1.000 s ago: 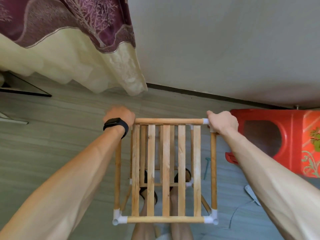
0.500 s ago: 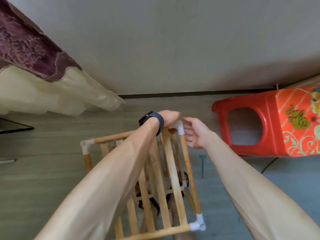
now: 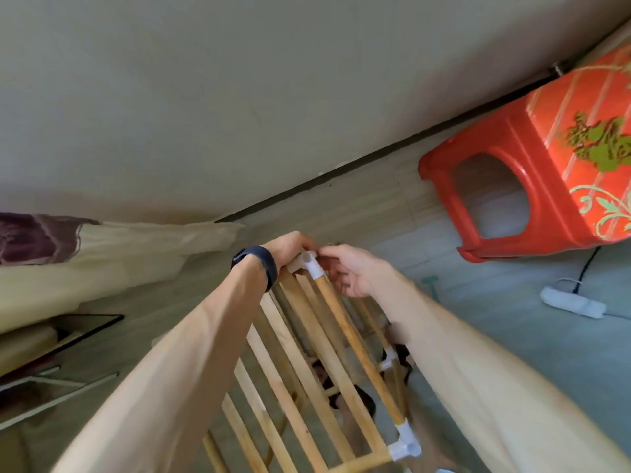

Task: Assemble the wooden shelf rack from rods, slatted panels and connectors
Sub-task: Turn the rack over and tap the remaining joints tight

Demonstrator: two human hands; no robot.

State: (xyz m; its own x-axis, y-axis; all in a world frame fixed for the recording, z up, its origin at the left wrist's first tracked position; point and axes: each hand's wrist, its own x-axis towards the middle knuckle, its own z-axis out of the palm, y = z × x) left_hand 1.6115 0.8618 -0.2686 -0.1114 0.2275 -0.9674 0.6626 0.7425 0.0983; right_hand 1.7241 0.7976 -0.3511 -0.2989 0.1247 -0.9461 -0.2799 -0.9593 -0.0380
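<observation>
Connector (image 3: pixel 305 262) on the far corner of the rack (image 3: pixel 307 339) sits between both hands: left hand (image 3: pixel 290 245) clasps it, right hand (image 3: pixel 353 273) hovers slack-fingered just beside. Rod (image 3: pixel 355 343) runs from the connector back towards the person. Left fingertips are hidden, and blur muddies whether the right hand touches.

Rack (image 3: pixel 307 370) slats, rods: pale honey wood. Connectors (image 3: pixel 305 264): white. Stool (image 3: pixel 546 199): red-orange, pale diagonal stripes, olive-green floral print, light green scrolls. Curtain (image 3: pixel 102 254): maroon, faint pattern, over cream. Floor (image 3: pixel 512 336): grey wood-grain. Wristband (image 3: pixel 263 264): dark navy. Power strip (image 3: pixel 573 305): white. Wall (image 3: pixel 239 97): off-white.
</observation>
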